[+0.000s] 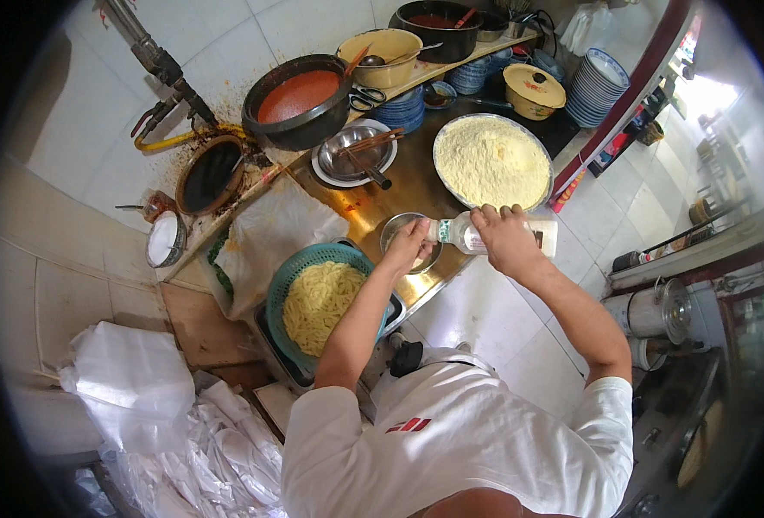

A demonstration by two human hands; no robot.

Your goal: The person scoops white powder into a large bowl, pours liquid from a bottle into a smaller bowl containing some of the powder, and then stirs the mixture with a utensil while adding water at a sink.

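A clear bottle [461, 234] with a green band near its neck lies almost level, its mouth end to the left. Wrapped round its body is my right hand [504, 236]. My left hand [408, 245] is closed at the neck end, fingers pinched together there; whether a cap is between them I cannot tell. Just below the left hand, a small metal bowl [427, 264] sits at the counter's front edge, partly covered by that hand. A wide basin heaped with pale yellow flour [491, 161] stands beyond the right hand. Left of my left forearm is a green basket [283, 278] of noodles.
On the metal counter [364, 204], a metal bowl with chopsticks [353, 154] rests on a white dish. A dark pot of red sauce [302, 97], a yellow pot [382, 73] and stacked plates [596, 86] line the back. Plastic bags [131, 384] lie lower left.
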